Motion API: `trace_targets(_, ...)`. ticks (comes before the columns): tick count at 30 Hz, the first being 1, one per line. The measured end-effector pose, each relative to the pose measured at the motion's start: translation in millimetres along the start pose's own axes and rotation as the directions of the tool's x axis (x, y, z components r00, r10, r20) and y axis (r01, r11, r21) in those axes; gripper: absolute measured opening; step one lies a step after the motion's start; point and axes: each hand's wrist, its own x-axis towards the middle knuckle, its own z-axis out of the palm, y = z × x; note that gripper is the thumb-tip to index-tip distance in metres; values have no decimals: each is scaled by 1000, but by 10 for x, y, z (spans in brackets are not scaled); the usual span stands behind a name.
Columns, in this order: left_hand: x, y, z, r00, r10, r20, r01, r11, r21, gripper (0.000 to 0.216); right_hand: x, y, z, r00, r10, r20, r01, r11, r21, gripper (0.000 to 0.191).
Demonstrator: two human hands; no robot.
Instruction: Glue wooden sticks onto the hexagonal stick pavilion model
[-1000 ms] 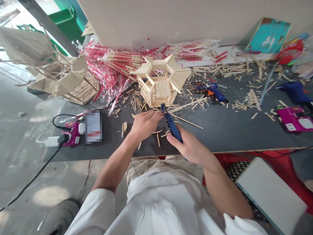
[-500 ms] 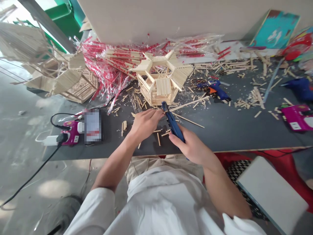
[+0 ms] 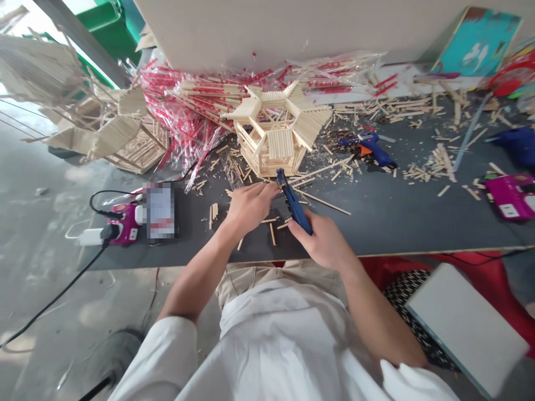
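Note:
My right hand (image 3: 324,242) is closed around a blue-handled cutter (image 3: 293,203), its jaws pointing up toward a wooden-stick pavilion model (image 3: 276,136). My left hand (image 3: 249,205) rests on the dark tabletop (image 3: 384,217) with its fingers pinched at the cutter's jaws on a thin wooden stick that barely shows. Short stick offcuts (image 3: 272,234) lie on the table between and below my hands.
A heap of red-and-clear wrapped sticks (image 3: 196,111) lies behind the model. Other stick structures (image 3: 121,139) stand at the left. A blue glue gun (image 3: 370,147) lies to the right, a pink power strip (image 3: 121,224) and a device (image 3: 160,213) to the left, another pink strip (image 3: 510,196) far right.
Both hands and the cutter stay together at the same spot in front of the model; only the view has shifted slightly.

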Motion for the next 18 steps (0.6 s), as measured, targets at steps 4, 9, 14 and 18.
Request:
trace_targets(4, -6, -19, 30, 999, -38, 33, 39, 999, -14, 34, 64, 13, 5, 1000, -7, 22, 9, 998, -65, 35)
trace_targets(9, -6, -28, 21, 996, -70, 57, 70, 998, 0, 32, 114, 23, 45, 999, -16, 32, 20, 989, -147, 28)
trace_targets(14, 6, -31, -17, 997, -51, 59, 49, 998, 31, 31, 120, -3, 63, 1000, 3, 23, 3, 970, -242, 29)
trace_targets(18, 5, -29, -39, 998, -30, 56, 28, 999, 41, 31, 122, -35, 70, 1000, 1, 25, 7, 953, -302, 28)
